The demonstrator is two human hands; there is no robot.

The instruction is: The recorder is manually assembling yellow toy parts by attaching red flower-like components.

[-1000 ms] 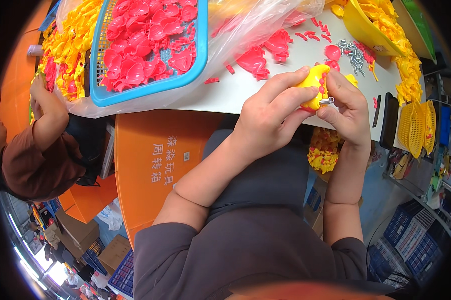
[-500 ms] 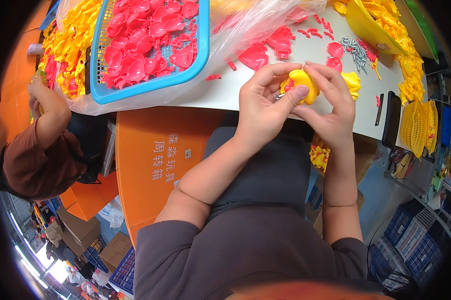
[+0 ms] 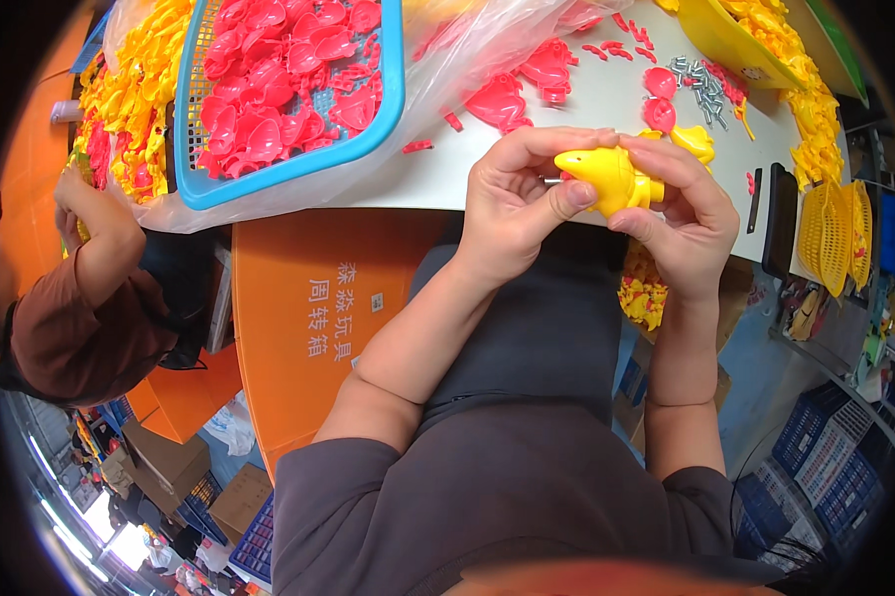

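Between my two hands, above the near edge of the white table [image 3: 437,184], is a yellow plastic toy part [image 3: 606,177] with a pointed end and a small dark dot. My left hand [image 3: 512,199] grips its pointed end, thumb along the front. A short bit of metal shows by the left fingers. My right hand [image 3: 688,204] pinches the other end between thumb and fingers. Just beyond my hands lie another yellow piece [image 3: 693,144], round pink pieces [image 3: 659,112] and a heap of small metal pins [image 3: 703,94].
A blue-rimmed basket [image 3: 393,89] of pink parts stands at the left on clear plastic sheeting [image 3: 269,209]. Yellow parts [image 3: 130,119] pile up beyond it, where a co-worker's arm [image 3: 105,233] reaches. On the right are a black tray [image 3: 780,219] and yellow baskets [image 3: 823,238].
The yellow part has been turned, so its pointed end now faces left and more of its side shows. My right hand has shifted slightly to the right. The view has moved a little.
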